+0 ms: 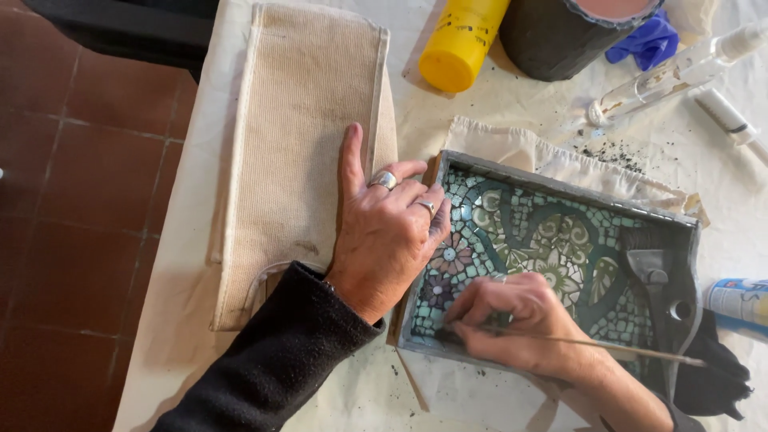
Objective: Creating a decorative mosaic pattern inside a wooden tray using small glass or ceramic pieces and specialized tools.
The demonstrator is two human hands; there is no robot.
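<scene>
A rectangular tray (560, 186) with a grey rim holds a mosaic of green, white and purple tile pieces with flower shapes. My left hand (388, 228), wearing two silver rings, grips the tray's left edge, its thumb stretched out over a beige canvas bag (300, 136). My right hand (524, 320) rests inside the tray at its near edge and pinches a thin stick-like tool (608, 346), whose tip touches the tiles at the near left corner. A dark grey rag or glove (668, 280) lies in the tray's right end.
A cream cloth (192, 264) covers the table; red floor tiles (72, 200) lie beyond its left edge. At the back stand a yellow bottle (460, 40), a dark round container (560, 36), a blue glove (648, 40) and clear tubes (680, 76). A blue-white tube (740, 300) lies right.
</scene>
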